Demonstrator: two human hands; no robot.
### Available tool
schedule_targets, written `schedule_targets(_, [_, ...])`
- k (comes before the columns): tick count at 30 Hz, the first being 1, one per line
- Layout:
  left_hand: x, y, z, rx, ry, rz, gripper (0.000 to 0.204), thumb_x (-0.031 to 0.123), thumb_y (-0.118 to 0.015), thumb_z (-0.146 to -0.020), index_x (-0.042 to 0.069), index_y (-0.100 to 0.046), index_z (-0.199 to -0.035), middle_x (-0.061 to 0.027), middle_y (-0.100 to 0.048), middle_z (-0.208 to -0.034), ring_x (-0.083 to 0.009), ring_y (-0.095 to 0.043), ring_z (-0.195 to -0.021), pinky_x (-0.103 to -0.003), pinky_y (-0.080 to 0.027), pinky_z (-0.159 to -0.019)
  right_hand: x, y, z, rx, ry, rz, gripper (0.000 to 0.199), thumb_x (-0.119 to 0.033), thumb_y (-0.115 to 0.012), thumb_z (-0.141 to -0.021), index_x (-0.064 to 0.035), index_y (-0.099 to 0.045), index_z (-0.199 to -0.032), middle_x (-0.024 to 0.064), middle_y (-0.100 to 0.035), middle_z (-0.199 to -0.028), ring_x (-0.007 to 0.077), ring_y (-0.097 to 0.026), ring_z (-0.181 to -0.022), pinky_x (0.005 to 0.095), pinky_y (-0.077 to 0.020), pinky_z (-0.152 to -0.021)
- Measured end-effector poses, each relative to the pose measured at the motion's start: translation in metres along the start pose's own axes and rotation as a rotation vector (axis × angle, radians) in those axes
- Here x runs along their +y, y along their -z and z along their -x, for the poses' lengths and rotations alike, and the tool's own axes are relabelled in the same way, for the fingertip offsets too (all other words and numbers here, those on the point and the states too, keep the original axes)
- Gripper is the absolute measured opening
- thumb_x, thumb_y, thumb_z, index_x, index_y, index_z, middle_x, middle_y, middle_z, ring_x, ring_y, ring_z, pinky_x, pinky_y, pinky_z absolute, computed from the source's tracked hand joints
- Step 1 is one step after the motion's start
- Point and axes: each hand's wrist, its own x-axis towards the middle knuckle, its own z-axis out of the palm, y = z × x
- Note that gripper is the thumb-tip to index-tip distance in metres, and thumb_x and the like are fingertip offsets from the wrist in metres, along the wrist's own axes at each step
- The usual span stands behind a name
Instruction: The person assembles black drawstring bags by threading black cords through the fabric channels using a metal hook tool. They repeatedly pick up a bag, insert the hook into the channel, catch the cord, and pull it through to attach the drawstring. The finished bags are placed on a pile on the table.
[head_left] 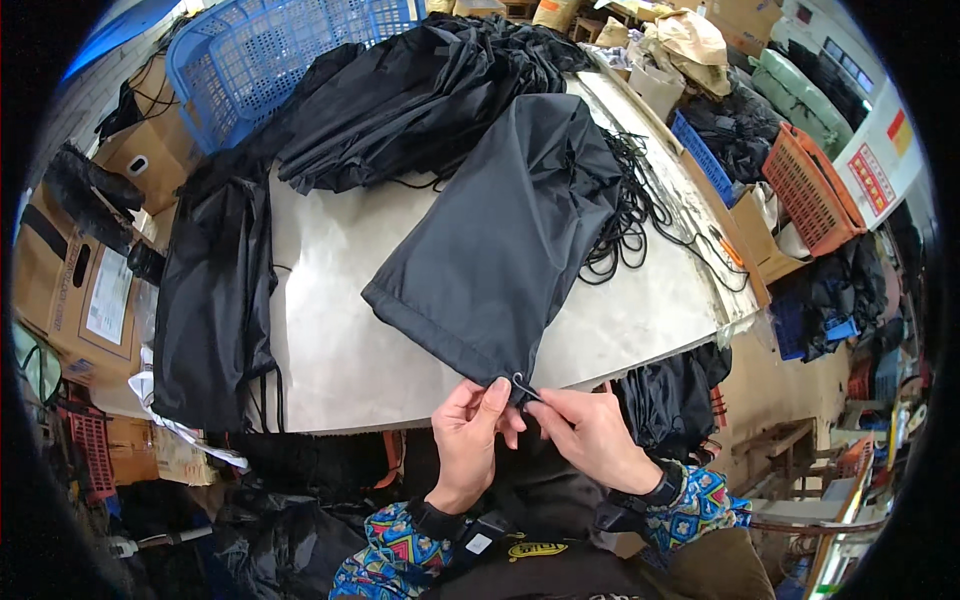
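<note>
Currently, black bag (480,250): lying slantwise on the pale table (330,320), its near corner pointing toward the person and sitting by the front edge, between both hands.
Left hand (470,435): gripping that corner, fingers narrow, the thumb pressing on top and the other fingers curling beneath.
Right hand (590,430): pinching a dark strand between thumb and forefinger (whether cord or tool shank, I cannot tell), the other fingers folding inward.
Small loop (518,379): shining like metal at the corner, just beside the left thumb.
Cords (625,235): tangling in a black heap to the right of the bag, some strands trailing toward the table's right edge.
Orange-handled tool (730,250): lying near that edge, beyond the cords.
Second bag (212,300): draping along the table's left side, cord ends dangling past the front.
Cloth pile (420,100): spreading across the far side, dark and rumpled, touching the blue basket (205,95) behind.
Sleeves (395,550): showing bright blue patterning below dark cuffs.
</note>
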Motion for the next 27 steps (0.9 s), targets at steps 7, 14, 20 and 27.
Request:
schedule_targets(7, [0.006, 0.0, 0.004, -0.044, 0.129, 0.017, 0.015, 0.013, -0.055, -0.094, 0.001, -0.06, -0.101, -0.007, -0.065, -0.09, -0.0129, -0.061, -0.066, -0.024, -0.05, -0.048, 0.007, -0.005, -0.008, 0.112, 0.05, 0.065, 0.012, 0.0, -0.062, -0.083, 0.0047, -0.063, -0.093, 0.0175, -0.061, -0.07, 0.0287, -0.062, -0.062, 0.0322, -0.0468, -0.054])
schedule_targets(14, [-0.004, 0.001, 0.004, -0.067, 0.083, -0.115, 0.018, 0.014, -0.058, -0.092, -0.003, -0.062, -0.098, -0.0095, -0.065, -0.089, -0.0161, -0.063, -0.072, -0.026, -0.053, -0.054, 0.014, 0.002, -0.007, 0.082, 0.024, 0.045, 0.012, -0.002, -0.061, -0.084, 0.0034, -0.061, -0.094, 0.0181, -0.059, -0.071, 0.0319, -0.06, -0.062, 0.0348, -0.0458, -0.054])
schedule_targets(20, [-0.002, -0.003, -0.005, -0.001, 0.107, -0.019, 0.021, 0.016, -0.063, -0.089, -0.005, -0.061, -0.092, -0.0091, -0.064, -0.081, -0.0158, -0.063, -0.066, -0.026, -0.052, -0.054, 0.007, 0.023, 0.015, -0.056, 0.125, 0.329, 0.022, -0.006, -0.06, -0.083, -0.0017, -0.056, -0.104, 0.0113, -0.052, -0.064, 0.0298, -0.057, -0.054, 0.0388, -0.0445, -0.046])
schedule_targets(27, [0.001, -0.001, -0.002, 0.01, 0.022, -0.14, 0.018, 0.014, -0.065, -0.088, -0.003, -0.062, -0.09, -0.0081, -0.064, -0.078, -0.0154, -0.063, -0.065, -0.025, -0.052, -0.055, -0.003, 0.019, 0.016, -0.127, 0.173, 0.498, 0.025, -0.004, -0.06, -0.079, 0.0005, -0.055, -0.103, 0.0093, -0.052, -0.068, 0.0274, -0.059, -0.055, 0.0376, -0.0451, -0.046])
